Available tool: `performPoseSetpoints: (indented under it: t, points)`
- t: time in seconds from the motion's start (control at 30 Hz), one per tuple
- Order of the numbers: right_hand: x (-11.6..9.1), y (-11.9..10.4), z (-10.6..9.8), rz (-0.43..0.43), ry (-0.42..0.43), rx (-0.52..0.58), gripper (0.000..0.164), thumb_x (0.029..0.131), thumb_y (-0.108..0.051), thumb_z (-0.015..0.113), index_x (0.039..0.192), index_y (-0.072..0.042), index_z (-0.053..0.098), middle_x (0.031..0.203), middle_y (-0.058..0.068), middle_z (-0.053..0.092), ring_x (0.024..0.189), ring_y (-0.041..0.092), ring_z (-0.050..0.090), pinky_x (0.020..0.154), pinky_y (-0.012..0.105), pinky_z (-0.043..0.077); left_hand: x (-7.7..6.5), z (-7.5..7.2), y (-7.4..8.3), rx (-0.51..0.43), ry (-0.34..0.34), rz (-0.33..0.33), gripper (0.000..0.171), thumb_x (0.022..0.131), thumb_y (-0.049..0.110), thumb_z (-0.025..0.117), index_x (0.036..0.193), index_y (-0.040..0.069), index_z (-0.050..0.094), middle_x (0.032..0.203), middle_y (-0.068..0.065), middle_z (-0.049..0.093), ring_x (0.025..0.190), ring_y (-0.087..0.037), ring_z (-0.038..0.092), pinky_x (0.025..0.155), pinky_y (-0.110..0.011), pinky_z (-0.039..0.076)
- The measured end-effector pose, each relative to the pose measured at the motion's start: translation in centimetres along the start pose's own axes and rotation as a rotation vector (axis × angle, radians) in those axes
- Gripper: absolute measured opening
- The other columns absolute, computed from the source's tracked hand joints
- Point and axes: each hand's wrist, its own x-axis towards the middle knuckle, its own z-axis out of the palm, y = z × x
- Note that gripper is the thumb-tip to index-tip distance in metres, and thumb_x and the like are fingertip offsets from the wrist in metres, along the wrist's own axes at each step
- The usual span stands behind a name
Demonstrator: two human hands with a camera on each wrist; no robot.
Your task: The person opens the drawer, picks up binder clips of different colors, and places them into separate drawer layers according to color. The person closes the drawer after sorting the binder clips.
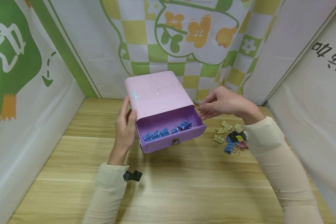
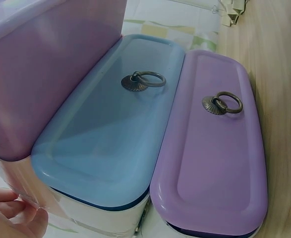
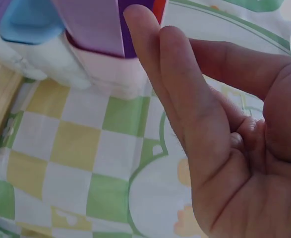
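A small pink-topped drawer cabinet [image 1: 159,93] stands on the table, its top purple drawer [image 1: 190,135] pulled out. Inside that drawer, several blue binder clips [image 1: 165,132] line the front. Below it, the left wrist view has a light-blue drawer [image 2: 105,119] and a lower purple drawer [image 2: 217,163], both closed, with metal ring pulls. My left hand [image 1: 125,129] rests against the cabinet's left side, thumb near the front corner. My right hand [image 1: 226,101] is beside the drawer's right wall, fingers extended, nothing seen in them; its fingertips overlap the drawer edge in the right wrist view.
Right of the cabinet, a loose pile of yellowish binder clips [image 1: 226,126] lies with blue clips [image 1: 230,147] and a reddish one [image 1: 243,144], partly behind the right wrist camera. A patterned curtain [image 1: 190,71] hangs behind; cloth walls flank the wooden table [image 1: 173,186].
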Motion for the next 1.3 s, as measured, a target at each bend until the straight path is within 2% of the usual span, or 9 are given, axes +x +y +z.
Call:
performPoseSetpoints:
  t: [0.13, 0.3, 0.4, 0.57, 0.7, 0.93, 1.03, 1.17, 1.3]
  points:
    - [-1.0, 0.7, -0.7, 0.011, 0.025, -0.029, 0.026, 0.104, -0.011, 0.065, 0.119, 0.009, 0.074, 0.105, 0.02, 0.081, 0.095, 0.026, 0.081, 0.088, 0.034, 0.067, 0.0, 0.0, 0.1, 0.01, 0.003, -0.01, 0.061, 0.11, 0.031, 0.045, 0.168, 0.017, 0.029, 0.176, -0.006, 0.025, 0.155, -0.034, 0.04, 0.127, -0.053, 0.04]
    - [-2.0, 2.1, -1.2, 0.044, 0.014, -0.066, 0.03, 0.105, -0.014, 0.064, 0.123, 0.009, 0.073, 0.109, 0.019, 0.081, 0.097, 0.023, 0.081, 0.088, 0.032, 0.067, 0.0, 0.0, 0.1, 0.023, 0.002, -0.019, 0.061, 0.111, 0.031, 0.044, 0.168, 0.016, 0.029, 0.176, -0.005, 0.025, 0.158, -0.03, 0.036, 0.129, -0.051, 0.037]
    - [-2.5, 3.3, -1.4, 0.069, 0.014, -0.086, 0.033, 0.105, -0.017, 0.065, 0.125, 0.008, 0.072, 0.111, 0.018, 0.081, 0.097, 0.02, 0.08, 0.088, 0.03, 0.066, 0.0, 0.0, 0.1, 0.015, 0.001, -0.021, 0.061, 0.11, 0.031, 0.044, 0.168, 0.016, 0.029, 0.176, -0.005, 0.025, 0.157, -0.031, 0.037, 0.128, -0.052, 0.038]
    - [-3.3, 6.0, -1.7, 0.09, 0.029, -0.136, 0.035, 0.105, -0.021, 0.065, 0.125, 0.007, 0.073, 0.109, 0.015, 0.082, 0.101, 0.025, 0.08, 0.089, 0.034, 0.067, 0.0, 0.0, 0.0, 0.018, 0.006, -0.012, 0.062, 0.11, 0.03, 0.045, 0.168, 0.014, 0.029, 0.176, -0.01, 0.024, 0.158, -0.031, 0.035, 0.129, -0.053, 0.037]
    - [-4.0, 8.3, -1.8, 0.122, 0.061, -0.195, 0.033, 0.104, -0.026, 0.066, 0.117, 0.001, 0.078, 0.102, 0.008, 0.083, 0.094, 0.019, 0.08, 0.086, 0.033, 0.067, 0.1, 0.1, 0.0, 0.021, 0.007, -0.001, 0.062, 0.11, 0.03, 0.044, 0.168, 0.013, 0.029, 0.176, -0.013, 0.024, 0.16, -0.028, 0.032, 0.129, -0.054, 0.036]
    - [-4.8, 11.9, -2.0, 0.157, 0.075, -0.197, 0.027, 0.102, -0.021, 0.068, 0.104, 0.003, 0.081, 0.098, 0.011, 0.082, 0.086, 0.014, 0.077, 0.081, 0.032, 0.068, 0.1, 0.1, -0.1, 0.023, 0.011, 0.01, 0.062, 0.11, 0.029, 0.045, 0.167, 0.011, 0.03, 0.176, -0.012, 0.025, 0.161, -0.024, 0.029, 0.13, -0.053, 0.035]
    - [-5.2, 13.1, -1.8, 0.179, 0.075, -0.217, 0.028, 0.102, -0.022, 0.068, 0.093, 0.001, 0.082, 0.087, 0.008, 0.081, 0.077, 0.015, 0.074, 0.077, 0.032, 0.066, 0.1, 0.1, -0.1, 0.025, 0.011, 0.009, 0.062, 0.11, 0.029, 0.045, 0.167, 0.011, 0.03, 0.176, -0.011, 0.025, 0.161, -0.022, 0.028, 0.131, -0.051, 0.034]
    - [-5.4, 14.8, -1.6, 0.195, 0.078, -0.205, 0.029, 0.101, -0.018, 0.067, 0.086, 0.004, 0.08, 0.076, 0.01, 0.079, 0.067, 0.015, 0.073, 0.069, 0.027, 0.064, 0.1, 0.1, -0.1, 0.018, 0.009, 0.008, 0.061, 0.11, 0.029, 0.045, 0.167, 0.012, 0.03, 0.176, -0.012, 0.025, 0.161, -0.025, 0.03, 0.13, -0.052, 0.036]
    - [-5.5, 16.7, -1.4, 0.208, 0.091, -0.178, 0.025, 0.098, -0.013, 0.068, 0.088, 0.007, 0.079, 0.083, 0.012, 0.081, 0.07, 0.014, 0.076, 0.067, 0.026, 0.066, 0.0, 0.0, 0.0, 0.009, 0.001, -0.008, 0.062, 0.11, 0.03, 0.045, 0.168, 0.016, 0.029, 0.176, -0.01, 0.024, 0.157, -0.032, 0.037, 0.127, -0.054, 0.04]
